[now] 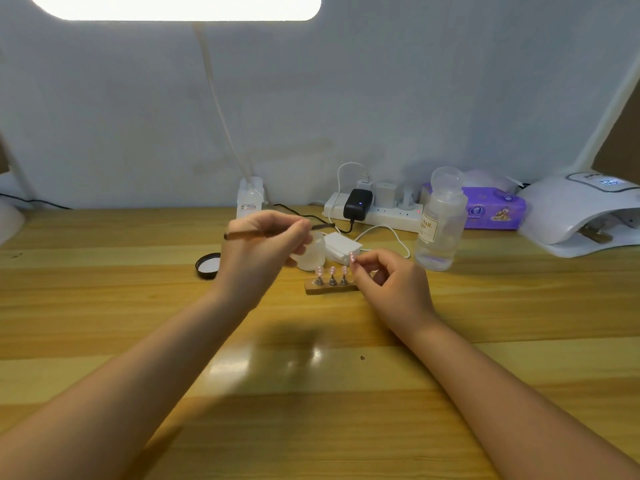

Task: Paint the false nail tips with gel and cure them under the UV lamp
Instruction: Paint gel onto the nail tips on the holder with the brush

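My left hand (263, 237) and right hand (388, 278) are bare, no rings or gloves. Both forearms are uncovered as far as I see; no sleeves or watch.

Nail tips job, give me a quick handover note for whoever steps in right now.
Left hand grips the brush above the open gel jar.
Right hand pinches one nail tip, lifted off the wooden stand.
Three tips sit upright on the stand, pinkish; whether coated is unclear.
Jar lid lies left of the jar.
UV lamp far right, display lit.
Left: paint the held tip, cure.
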